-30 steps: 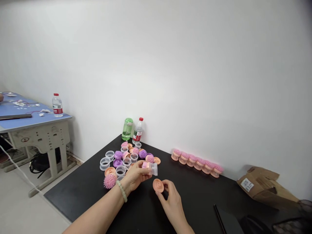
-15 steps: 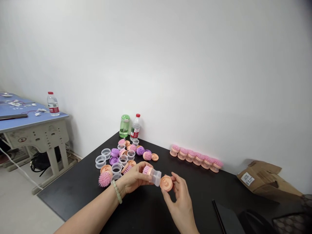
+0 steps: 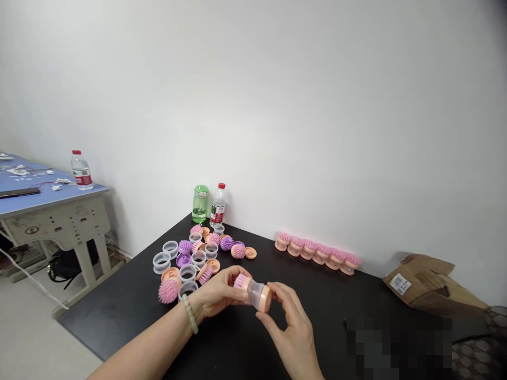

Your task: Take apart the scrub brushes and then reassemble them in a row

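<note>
My left hand point(image 3: 222, 293), a beaded bracelet at its wrist, is closed around a scalp massage brush head point(image 3: 240, 282) with pink bristles and a peach base. A clear plastic ring point(image 3: 255, 294) joins that base on its right side. With thumb and fingers, my right hand point(image 3: 291, 322) grips a round peach cap point(image 3: 265, 300) edge-on against the ring's other end. Whether the cap is fully seated I cannot tell. The piece lies sideways above the black table point(image 3: 237, 348).
Left of my hands are loose clear rings point(image 3: 162, 263), pink brush heads point(image 3: 169, 291), purple ones point(image 3: 227, 243) and peach caps point(image 3: 250, 253). Several assembled brushes point(image 3: 320, 254) line the wall. A green bottle point(image 3: 200, 203), a water bottle point(image 3: 217, 206) and a paper bag point(image 3: 431, 285) stand farther back.
My right hand has turned the peach cap from facing me to edge-on and brought it against the clear ring. My left hand keeps its hold on the brush head.
</note>
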The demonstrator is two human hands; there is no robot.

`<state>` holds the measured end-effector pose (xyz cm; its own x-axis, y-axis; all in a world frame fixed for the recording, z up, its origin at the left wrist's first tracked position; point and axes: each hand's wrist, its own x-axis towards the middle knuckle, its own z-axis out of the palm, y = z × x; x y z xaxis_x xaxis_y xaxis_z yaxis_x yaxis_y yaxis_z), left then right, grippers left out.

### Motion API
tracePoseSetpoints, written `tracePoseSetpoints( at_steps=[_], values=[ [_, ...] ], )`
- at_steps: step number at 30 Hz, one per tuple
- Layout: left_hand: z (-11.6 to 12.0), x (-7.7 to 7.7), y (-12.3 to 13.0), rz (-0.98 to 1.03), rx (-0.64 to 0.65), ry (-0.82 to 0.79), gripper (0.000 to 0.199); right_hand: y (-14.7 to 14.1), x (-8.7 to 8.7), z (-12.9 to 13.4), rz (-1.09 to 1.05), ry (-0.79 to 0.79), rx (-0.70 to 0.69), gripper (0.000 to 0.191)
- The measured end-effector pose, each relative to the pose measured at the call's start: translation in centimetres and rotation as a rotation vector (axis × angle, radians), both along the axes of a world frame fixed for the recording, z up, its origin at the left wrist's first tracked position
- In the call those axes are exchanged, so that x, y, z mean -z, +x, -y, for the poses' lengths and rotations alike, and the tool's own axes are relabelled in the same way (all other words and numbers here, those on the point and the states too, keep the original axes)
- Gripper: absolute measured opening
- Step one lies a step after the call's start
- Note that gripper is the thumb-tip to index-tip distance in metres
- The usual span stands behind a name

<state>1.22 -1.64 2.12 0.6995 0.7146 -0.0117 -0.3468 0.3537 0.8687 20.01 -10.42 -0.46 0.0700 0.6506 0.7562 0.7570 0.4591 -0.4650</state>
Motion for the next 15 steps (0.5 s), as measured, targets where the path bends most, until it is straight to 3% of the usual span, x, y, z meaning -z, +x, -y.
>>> tracePoseSetpoints(
  at_steps=[15],
  values=[
    [0.06, -0.36, -0.2, -0.038, 0.028, 0.03, 0.053, -0.14, -0.95, 0.44, 0.083, 0.106, -0.092, 0.035]
  ],
)
